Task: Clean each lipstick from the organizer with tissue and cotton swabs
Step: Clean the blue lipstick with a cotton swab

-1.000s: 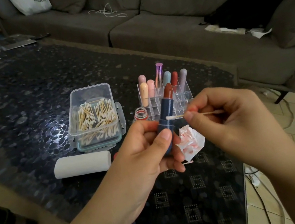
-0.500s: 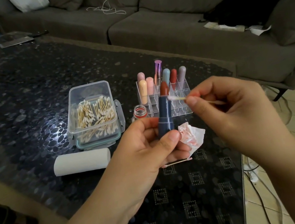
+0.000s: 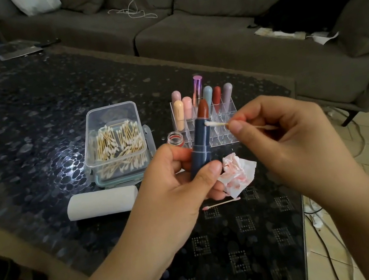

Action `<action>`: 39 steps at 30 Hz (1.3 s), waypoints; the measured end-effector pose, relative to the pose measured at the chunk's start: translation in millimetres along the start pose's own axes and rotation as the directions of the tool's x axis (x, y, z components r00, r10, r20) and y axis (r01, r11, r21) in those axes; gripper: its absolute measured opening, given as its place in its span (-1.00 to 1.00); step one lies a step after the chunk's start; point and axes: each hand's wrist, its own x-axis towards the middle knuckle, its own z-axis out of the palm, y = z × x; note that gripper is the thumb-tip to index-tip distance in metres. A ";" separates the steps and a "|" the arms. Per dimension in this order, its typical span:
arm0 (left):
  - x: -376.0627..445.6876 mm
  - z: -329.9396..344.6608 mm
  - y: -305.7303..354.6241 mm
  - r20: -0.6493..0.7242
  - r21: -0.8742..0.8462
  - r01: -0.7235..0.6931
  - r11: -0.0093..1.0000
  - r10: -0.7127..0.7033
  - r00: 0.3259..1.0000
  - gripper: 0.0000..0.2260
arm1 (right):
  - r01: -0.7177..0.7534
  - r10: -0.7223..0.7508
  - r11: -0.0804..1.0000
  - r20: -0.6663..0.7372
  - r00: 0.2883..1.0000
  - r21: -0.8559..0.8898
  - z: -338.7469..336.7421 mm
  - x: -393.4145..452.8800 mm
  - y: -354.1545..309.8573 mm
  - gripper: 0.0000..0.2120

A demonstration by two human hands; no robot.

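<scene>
My left hand (image 3: 181,184) grips an open dark blue lipstick (image 3: 200,144) upright, its brown-red bullet extended. My right hand (image 3: 293,135) pinches a cotton swab (image 3: 216,123) whose white tip touches the rim of the blue tube just below the bullet. Behind them stands the clear organizer (image 3: 223,130) holding several capped lipsticks in pink, peach, purple, blue, red and lilac. A crumpled tissue (image 3: 239,174) with red stains lies on the table beside my left fingers. A used swab (image 3: 221,203) with pink tips lies in front of it.
A clear box of cotton swabs (image 3: 117,141) sits left of the organizer, with a white tissue roll (image 3: 102,202) in front of it. A small red-filled cap (image 3: 175,139) stands by the organizer. The dark glass table (image 3: 26,118) ends at right; a grey sofa (image 3: 207,24) lies beyond.
The swab tip went from the tube's middle up beside the bullet, then down to the tube's rim. My left hand still holds the lipstick upright, slightly turned.
</scene>
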 end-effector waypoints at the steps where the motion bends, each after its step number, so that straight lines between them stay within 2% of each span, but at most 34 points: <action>1: -0.1 0.0 -0.1 -0.011 0.029 -0.001 1.000 0.001 1.000 -0.70 | -0.001 0.001 1.000 0.002 1.000 -0.004 0.2 0.0 -0.3 -0.92; 5: -0.4 0.3 -2.8 -0.052 0.120 -0.018 0.993 0.025 0.998 -0.79 | -0.001 0.001 1.000 0.100 0.995 0.002 0.7 -2.2 -2.3 -0.89; 9: -0.8 0.1 -4.6 -0.085 0.167 -0.035 0.985 0.050 0.995 -0.80 | -0.020 0.020 1.000 -0.007 1.000 -0.010 -0.3 -0.2 -1.4 -0.90; 13: -1.0 1.2 -5.5 -0.108 0.206 -0.053 0.977 0.077 0.991 -0.80 | -0.011 0.010 1.000 0.105 0.994 0.006 2.0 -2.7 -2.9 -0.87; 17: -1.6 3.8 -5.8 -0.135 0.256 -0.079 0.963 0.117 0.984 -0.78 | -0.018 0.018 1.000 -0.014 1.000 -0.024 2.2 -0.7 -1.8 -0.90; 22: -2.9 4.9 -8.2 -0.182 0.324 -0.097 0.941 0.163 0.970 -0.78 | -0.006 0.007 1.000 0.088 0.996 -0.016 4.9 -2.5 -3.8 -0.86; 26: -3.2 5.9 -8.8 -0.202 0.343 -0.102 0.934 0.180 0.963 -0.77 | -0.039 0.040 0.999 0.024 0.999 -0.026 3.2 -1.1 -2.4 -0.89; 30: -3.3 5.3 -7.2 -0.225 0.303 -0.097 0.948 0.170 0.959 -0.74 | -0.058 0.059 0.998 0.185 0.981 -0.012 5.0 -4.0 -4.7 -0.92; 35: 0.6 4.5 -5.7 -0.221 0.084 -0.047 0.995 0.065 0.973 -0.74 | -0.208 0.184 0.973 0.215 0.959 0.096 3.8 -4.5 3.0 -0.87; 39: 2.4 5.3 -8.0 -0.222 0.039 -0.029 0.999 0.037 0.974 -0.78 | -0.281 0.259 0.953 0.181 0.949 0.110 7.7 -5.5 6.3 -0.77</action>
